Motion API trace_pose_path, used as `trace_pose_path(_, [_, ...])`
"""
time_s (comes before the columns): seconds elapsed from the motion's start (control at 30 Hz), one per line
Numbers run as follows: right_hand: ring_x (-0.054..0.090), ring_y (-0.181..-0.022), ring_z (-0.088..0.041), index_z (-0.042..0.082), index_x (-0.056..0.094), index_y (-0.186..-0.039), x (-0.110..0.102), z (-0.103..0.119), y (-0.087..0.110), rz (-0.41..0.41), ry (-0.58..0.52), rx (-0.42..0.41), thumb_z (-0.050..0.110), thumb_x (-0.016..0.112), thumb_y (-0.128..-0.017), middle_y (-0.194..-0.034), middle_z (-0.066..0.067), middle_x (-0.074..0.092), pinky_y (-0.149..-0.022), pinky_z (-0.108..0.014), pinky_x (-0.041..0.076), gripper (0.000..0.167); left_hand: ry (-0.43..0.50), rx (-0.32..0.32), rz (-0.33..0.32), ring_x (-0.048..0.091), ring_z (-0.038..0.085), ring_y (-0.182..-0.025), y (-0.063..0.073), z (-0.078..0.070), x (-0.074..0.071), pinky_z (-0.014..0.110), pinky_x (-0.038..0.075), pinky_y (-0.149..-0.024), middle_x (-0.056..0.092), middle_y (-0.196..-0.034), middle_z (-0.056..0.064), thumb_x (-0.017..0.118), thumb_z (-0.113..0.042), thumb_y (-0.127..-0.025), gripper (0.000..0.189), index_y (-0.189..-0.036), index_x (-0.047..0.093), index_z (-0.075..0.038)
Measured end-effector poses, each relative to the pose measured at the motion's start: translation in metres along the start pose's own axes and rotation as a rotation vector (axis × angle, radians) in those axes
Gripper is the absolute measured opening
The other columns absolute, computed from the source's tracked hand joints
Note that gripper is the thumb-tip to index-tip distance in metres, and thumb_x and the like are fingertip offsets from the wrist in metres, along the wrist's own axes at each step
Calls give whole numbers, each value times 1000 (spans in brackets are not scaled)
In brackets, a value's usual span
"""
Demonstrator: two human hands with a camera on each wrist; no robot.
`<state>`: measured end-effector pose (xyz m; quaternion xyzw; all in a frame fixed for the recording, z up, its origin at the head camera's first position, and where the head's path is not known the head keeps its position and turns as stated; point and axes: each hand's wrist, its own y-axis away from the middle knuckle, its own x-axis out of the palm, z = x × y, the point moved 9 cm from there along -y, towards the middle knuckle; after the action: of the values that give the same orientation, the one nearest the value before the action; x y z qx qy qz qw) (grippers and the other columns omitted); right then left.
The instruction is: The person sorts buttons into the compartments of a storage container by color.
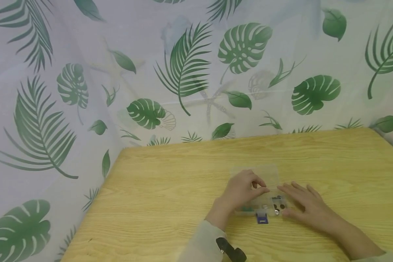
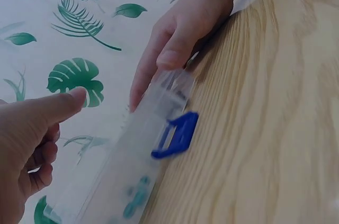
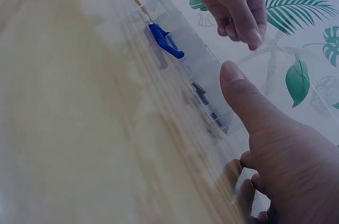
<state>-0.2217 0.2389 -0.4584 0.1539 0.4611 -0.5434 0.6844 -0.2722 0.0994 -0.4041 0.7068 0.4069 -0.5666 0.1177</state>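
A clear plastic compartment box sits on the table with its lid folded back. A blue latch hangs at its front. Small teal pieces lie in the left part, round black pieces in the right. Over the box hovers my left hand, its thumb and forefinger tips close together and the other fingers curled; whether a tiny thing is between the tips cannot be seen. My right hand lies along the box's right end, fingers extended, thumb near the front corner.
The wood-grain table spreads around the box. Behind and to the left hangs a white cloth with green leaf prints. A black strap is on the left sleeve.
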Motion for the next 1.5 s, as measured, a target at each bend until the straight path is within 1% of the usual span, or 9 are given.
trace_pose_path(0.17, [30,-130,-52,18,41,-143,1,-1,0,-1,9,7,31,68,-85,-141,-24,43,-110,-61,-3,65,86,-11,-1,44,-2,-70,15,16,-9,7,35,-58,52,-77,-13,67,-37,-87,16,-90,72,-21])
trace_pose_path(0.33, [30,-129,-53,18,40,-144,1,0,0,-6,-2,-2,30,68,-85,-141,-25,42,-110,-61,-4,66,158,-34,3,45,-1,-73,34,39,-16,10,39,-62,52,-79,-13,67,-36,-87,15,-89,70,-21])
trace_pose_path(0.53, [29,-129,-53,18,39,-144,1,0,0,-7,-8,-8,30,69,-85,-141,-25,42,-110,-60,-5,67,245,-178,48,46,2,-75,55,66,-24,16,41,-64,54,-81,-14,67,-37,-87,16,-89,70,-22])
trace_pose_path(0.7, [31,-128,-54,16,41,-143,0,-1,-1,-14,0,-16,30,69,-84,-140,-25,43,-109,-62,-3,67,218,-228,42,46,3,-73,66,81,-31,17,41,-63,53,-79,-13,68,-36,-87,15,-88,70,-21])
trace_pose_path(0.83, [31,-128,-54,16,41,-143,0,-1,-1,-16,-3,-19,29,70,-84,-140,-25,44,-109,-63,-3,66,216,-241,45,46,3,-73,76,91,-30,18,41,-63,53,-78,-12,69,-35,-85,16,-86,70,-19])
trace_pose_path(0.93, [30,-129,-54,16,41,-143,1,-1,-1,-12,-8,-16,30,69,-84,-140,-24,43,-109,-62,-3,66,249,-255,68,46,4,-73,84,99,-24,18,42,-64,53,-79,-12,71,-36,-84,16,-85,70,-20])
trace_pose_path(1.07, [31,-129,-53,16,41,-143,0,1,-1,-12,-7,-15,30,69,-84,-140,-24,43,-110,-61,-3,66,301,-274,109,47,4,-73,92,106,-14,19,43,-65,54,-81,-13,71,-38,-83,16,-84,69,-23])
trace_pose_path(1.27, [32,-127,-54,15,42,-142,-2,4,-1,-18,-2,-23,29,70,-84,-139,-25,44,-109,-62,-2,66,362,-294,192,48,5,-73,99,106,-6,21,43,-64,56,-80,-12,75,-42,-78,21,-84,69,-23])
trace_pose_path(1.5, [32,-127,-54,15,41,-143,-2,4,-1,-17,6,-21,29,69,-84,-139,-26,43,-110,-61,-2,67,338,-283,230,50,4,-69,101,101,-6,21,43,-62,56,-78,-12,79,-37,-74,20,-83,69,-23])
